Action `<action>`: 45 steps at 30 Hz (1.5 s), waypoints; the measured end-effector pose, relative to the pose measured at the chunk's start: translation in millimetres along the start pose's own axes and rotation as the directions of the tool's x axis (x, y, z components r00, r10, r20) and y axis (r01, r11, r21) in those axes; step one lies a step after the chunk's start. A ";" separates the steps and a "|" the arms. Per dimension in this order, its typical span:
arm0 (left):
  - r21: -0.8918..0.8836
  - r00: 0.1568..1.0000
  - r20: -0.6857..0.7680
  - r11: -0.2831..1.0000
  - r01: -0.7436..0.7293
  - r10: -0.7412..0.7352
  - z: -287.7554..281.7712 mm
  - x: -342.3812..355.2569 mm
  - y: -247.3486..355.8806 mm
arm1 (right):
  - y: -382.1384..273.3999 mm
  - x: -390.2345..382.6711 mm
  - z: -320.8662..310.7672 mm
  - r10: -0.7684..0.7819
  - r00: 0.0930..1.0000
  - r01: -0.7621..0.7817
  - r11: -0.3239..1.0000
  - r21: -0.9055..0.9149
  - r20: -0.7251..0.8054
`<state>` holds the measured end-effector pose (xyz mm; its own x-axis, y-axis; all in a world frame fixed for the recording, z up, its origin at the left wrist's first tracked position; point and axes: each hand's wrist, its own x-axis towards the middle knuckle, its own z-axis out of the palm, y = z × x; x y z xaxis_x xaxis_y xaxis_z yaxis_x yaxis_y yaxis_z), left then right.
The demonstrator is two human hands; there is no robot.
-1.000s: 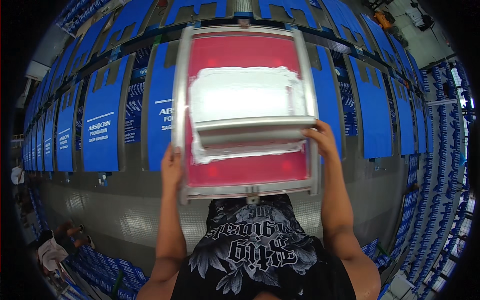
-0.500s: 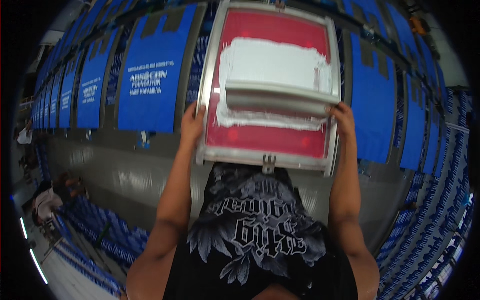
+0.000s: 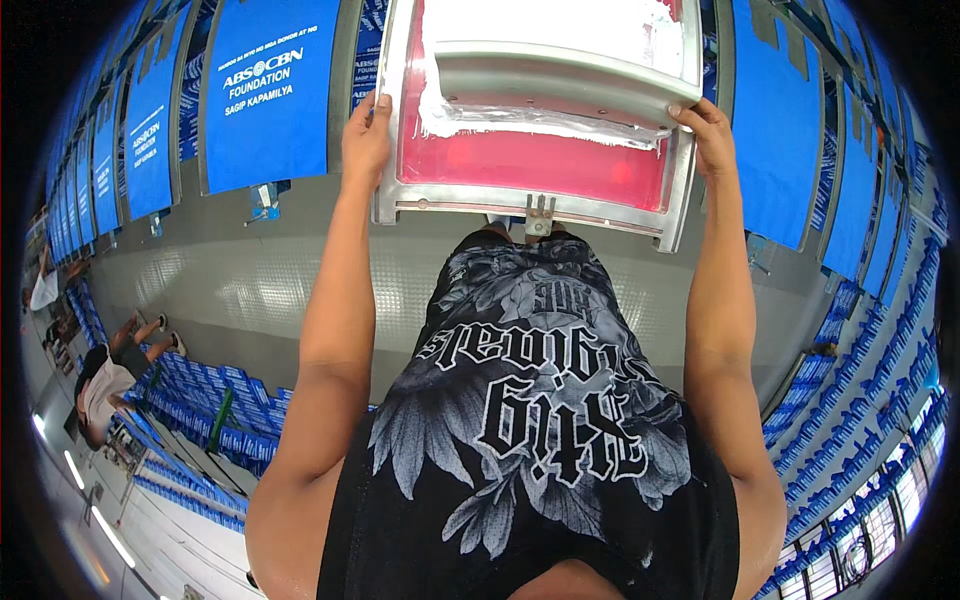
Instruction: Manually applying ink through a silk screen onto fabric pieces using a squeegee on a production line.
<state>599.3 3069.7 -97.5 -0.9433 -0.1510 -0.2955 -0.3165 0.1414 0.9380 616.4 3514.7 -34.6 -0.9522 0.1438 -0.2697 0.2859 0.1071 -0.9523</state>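
Observation:
A silver screen-printing frame (image 3: 470, 205) with red mesh (image 3: 540, 172) lies in front of me at the top of the view. White ink (image 3: 570, 22) is spread over the mesh. Across it rests a wide metal squeegee (image 3: 560, 82), with an ink smear along its near side. My left hand (image 3: 366, 142) grips the frame's left rail, thumb on top. On the right rail, my right hand (image 3: 710, 138) is closed, its thumb by the squeegee's right end. A metal bracket (image 3: 539, 215) sits on the near rail. The frame's far end is cut off.
Blue printed fabric panels (image 3: 270, 100) lie on boards in rows to both sides. A grey walkway (image 3: 240, 270) runs behind me. Racks of blue pieces (image 3: 860, 390) stand at the right and lower left. Another person (image 3: 110, 385) is at the far left.
My view has shifted, so the frame and both hands appear higher in the picture. The hands stay on the frame's rails, and the squeegee lies in about the same place on the mesh.

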 end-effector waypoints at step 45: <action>0.745 0.834 0.438 0.383 -0.546 0.337 103.9 112.6 150.1 | -97.7 107.9 34.3 -0.132 0.944 0.313 0.074 -0.947 0.302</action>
<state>435.3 3175.6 -8.8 -0.9367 0.3499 -0.0092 0.3196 0.8656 0.3854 482.0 3486.0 24.4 -0.9694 -0.1750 -0.1719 -0.1743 0.9845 -0.0194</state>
